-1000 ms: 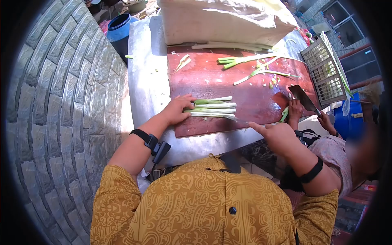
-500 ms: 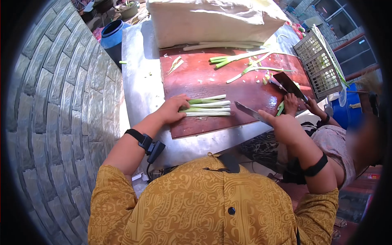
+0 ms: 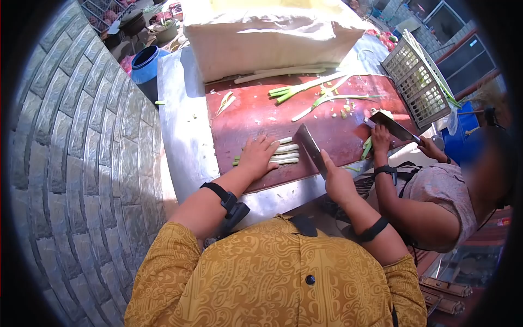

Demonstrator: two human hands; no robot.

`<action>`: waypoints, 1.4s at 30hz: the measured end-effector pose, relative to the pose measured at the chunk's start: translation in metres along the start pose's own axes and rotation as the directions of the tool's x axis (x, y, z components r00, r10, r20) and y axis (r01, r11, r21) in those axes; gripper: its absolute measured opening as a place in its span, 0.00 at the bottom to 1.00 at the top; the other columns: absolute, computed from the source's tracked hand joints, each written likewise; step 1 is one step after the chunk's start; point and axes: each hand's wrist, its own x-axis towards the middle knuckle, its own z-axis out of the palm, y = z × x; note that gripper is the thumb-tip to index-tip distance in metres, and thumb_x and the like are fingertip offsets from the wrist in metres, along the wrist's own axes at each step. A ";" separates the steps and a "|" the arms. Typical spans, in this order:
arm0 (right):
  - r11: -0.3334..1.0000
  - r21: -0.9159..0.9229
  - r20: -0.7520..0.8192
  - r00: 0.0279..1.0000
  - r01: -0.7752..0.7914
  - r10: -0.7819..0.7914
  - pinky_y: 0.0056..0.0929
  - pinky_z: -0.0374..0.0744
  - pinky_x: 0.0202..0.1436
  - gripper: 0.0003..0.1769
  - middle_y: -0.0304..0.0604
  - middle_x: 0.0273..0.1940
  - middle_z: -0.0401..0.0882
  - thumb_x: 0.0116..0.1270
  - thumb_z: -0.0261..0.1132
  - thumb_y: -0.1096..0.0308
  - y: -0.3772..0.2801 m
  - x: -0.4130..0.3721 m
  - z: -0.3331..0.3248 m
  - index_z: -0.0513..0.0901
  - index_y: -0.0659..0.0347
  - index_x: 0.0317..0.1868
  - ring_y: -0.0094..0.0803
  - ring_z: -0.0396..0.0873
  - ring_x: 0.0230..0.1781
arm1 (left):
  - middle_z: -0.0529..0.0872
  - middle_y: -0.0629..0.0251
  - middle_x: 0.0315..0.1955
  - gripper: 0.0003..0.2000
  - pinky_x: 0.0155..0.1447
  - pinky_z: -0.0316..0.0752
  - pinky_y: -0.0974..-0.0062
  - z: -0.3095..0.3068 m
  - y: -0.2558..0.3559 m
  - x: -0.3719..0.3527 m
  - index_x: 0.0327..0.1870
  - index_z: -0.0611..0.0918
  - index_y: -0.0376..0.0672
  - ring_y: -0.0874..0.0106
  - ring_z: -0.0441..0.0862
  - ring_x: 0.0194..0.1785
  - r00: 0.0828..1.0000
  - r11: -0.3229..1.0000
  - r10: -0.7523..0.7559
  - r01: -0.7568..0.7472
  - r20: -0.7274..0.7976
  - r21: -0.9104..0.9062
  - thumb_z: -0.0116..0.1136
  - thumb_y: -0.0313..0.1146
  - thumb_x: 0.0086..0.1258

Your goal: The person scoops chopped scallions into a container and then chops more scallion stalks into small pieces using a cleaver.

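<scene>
On the red cutting board (image 3: 239,117) lies a bunch of cut scallions (image 3: 286,155), white ends to the right. My left hand (image 3: 258,157) rests over the bunch and holds it against the board, fingers across the stalks; green ends show left of the hand. A cleaver (image 3: 311,148) is gripped in my right hand (image 3: 339,182). Its blade stands just right of the white ends, apart from them. Farther back on the board are longer scallions (image 3: 308,87), a loose stalk (image 3: 313,110) and some pale scraps (image 3: 224,102).
A co-worker at the right holds another cleaver (image 3: 392,125), one hand (image 3: 380,139) near green stalks. A plastic crate (image 3: 417,82) stands at the board's right end. A large white cloth-covered block (image 3: 272,49) sits behind. Left are a blue barrel (image 3: 146,66) and a brick wall (image 3: 81,163).
My left hand has moved right, farther over the scallions. My right hand has brought the cleaver left and turned its blade more upright, close to the white ends. The view has shifted slightly.
</scene>
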 end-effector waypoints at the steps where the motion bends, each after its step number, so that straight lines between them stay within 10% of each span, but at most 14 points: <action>1: 0.999 0.040 0.002 1.000 0.006 -0.006 0.52 0.74 0.36 0.40 0.61 0.27 0.79 0.56 0.51 0.80 -0.001 0.000 0.005 0.55 0.55 0.72 0.58 0.78 0.29 | 0.68 0.64 0.66 0.34 0.67 0.60 0.52 0.005 0.000 0.001 0.64 0.71 0.48 0.61 0.61 0.70 1.000 1.000 -0.024 0.024 0.002 0.005 0.65 0.49 0.56; 13: 0.963 0.248 0.028 0.992 0.110 -0.120 0.52 0.75 0.39 0.42 0.64 0.31 0.79 0.56 0.52 0.80 -0.010 0.009 0.030 0.51 0.56 0.73 0.60 0.78 0.33 | 0.76 0.65 0.56 0.22 0.59 0.67 0.61 0.021 -0.002 -0.004 0.54 0.77 0.49 0.62 0.72 0.56 0.942 0.999 0.050 -0.052 -0.331 0.004 0.63 0.37 0.57; 42: 0.988 0.067 0.248 0.957 0.139 -0.151 0.50 0.76 0.39 0.44 0.62 0.41 0.80 0.55 0.51 0.81 -0.031 0.007 -0.010 0.49 0.55 0.74 0.57 0.79 0.34 | 0.81 0.67 0.44 0.13 0.50 0.75 0.69 0.027 -0.004 -0.001 0.44 0.82 0.41 0.66 0.76 0.47 0.890 0.983 0.040 -0.116 -0.455 -0.142 0.55 0.28 0.56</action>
